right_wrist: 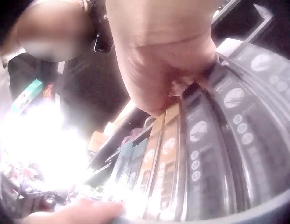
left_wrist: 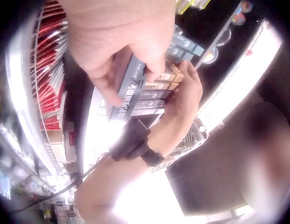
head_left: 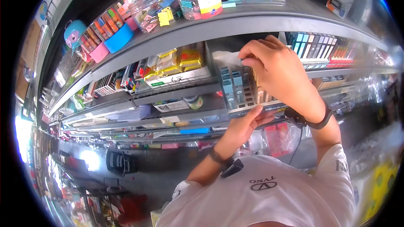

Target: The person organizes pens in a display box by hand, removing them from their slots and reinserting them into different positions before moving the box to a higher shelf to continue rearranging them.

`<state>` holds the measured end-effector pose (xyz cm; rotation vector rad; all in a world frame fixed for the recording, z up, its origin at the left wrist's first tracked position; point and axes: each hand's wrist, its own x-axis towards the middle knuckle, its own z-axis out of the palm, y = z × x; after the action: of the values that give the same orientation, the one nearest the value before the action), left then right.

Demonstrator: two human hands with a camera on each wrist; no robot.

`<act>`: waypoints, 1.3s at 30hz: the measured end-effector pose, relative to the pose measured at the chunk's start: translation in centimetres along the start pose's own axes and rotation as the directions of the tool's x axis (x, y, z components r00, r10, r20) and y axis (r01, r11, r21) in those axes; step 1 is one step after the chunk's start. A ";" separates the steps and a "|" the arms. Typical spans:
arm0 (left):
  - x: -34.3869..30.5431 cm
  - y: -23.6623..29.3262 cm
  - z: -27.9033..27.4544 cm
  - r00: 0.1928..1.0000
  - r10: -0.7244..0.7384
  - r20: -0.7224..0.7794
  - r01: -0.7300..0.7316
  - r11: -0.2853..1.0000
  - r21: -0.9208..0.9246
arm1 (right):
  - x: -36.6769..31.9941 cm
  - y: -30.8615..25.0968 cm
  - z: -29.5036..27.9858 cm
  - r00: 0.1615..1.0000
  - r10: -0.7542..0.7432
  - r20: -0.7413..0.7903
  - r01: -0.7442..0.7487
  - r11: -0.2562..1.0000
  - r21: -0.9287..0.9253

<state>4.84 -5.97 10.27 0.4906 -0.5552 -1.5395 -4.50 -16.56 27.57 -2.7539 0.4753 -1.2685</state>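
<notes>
A display box (head_left: 243,110) of slim grey, teal and orange packs is tilted at the shelf edge. My left hand (head_left: 248,122) grips its lower front edge; in the left wrist view this hand (left_wrist: 121,35) has thumb and fingers around the lettered grey side (left_wrist: 132,88). Over the box, my right hand (head_left: 280,69) bends its fingers beside a raised translucent flap (head_left: 227,57). The right wrist view shows that hand (right_wrist: 168,70) at the tops of orange packs (right_wrist: 167,149) and grey packs (right_wrist: 199,135); whether it pinches one is hidden.
Clear tubs (head_left: 202,2) of small items stand on the upper shelf (head_left: 235,23). A tray of yellow packets (head_left: 179,75) is left of the display box, and racks of slim packs (head_left: 313,46) are to the right. Lower shelves hold more packaged goods.
</notes>
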 end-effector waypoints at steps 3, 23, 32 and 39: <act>0.2 0.1 0.0 0.999 -0.030 -0.014 0.031 1.000 0.004 | 0.0 0.1 0.1 1.000 0.003 -0.012 -0.003 1.000 -0.005; 0.1 -0.1 -0.5 0.997 0.030 0.076 -0.030 1.000 -0.006 | -0.4 -2.2 -2.3 0.986 -0.064 0.155 0.071 0.997 -0.040; -0.1 0.5 0.3 1.000 -0.014 0.004 0.014 1.000 0.006 | 0.1 -1.3 -1.7 0.994 -0.047 0.095 0.058 0.991 -0.124; -0.2 0.6 0.4 0.999 -0.040 0.003 0.040 0.999 -0.014 | 0.6 0.7 0.1 0.997 -0.065 0.039 0.071 0.984 -0.165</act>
<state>5.08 -5.80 10.99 0.4920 -0.5392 -1.5807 -4.25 -17.37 27.85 -2.9480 0.5108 -1.2494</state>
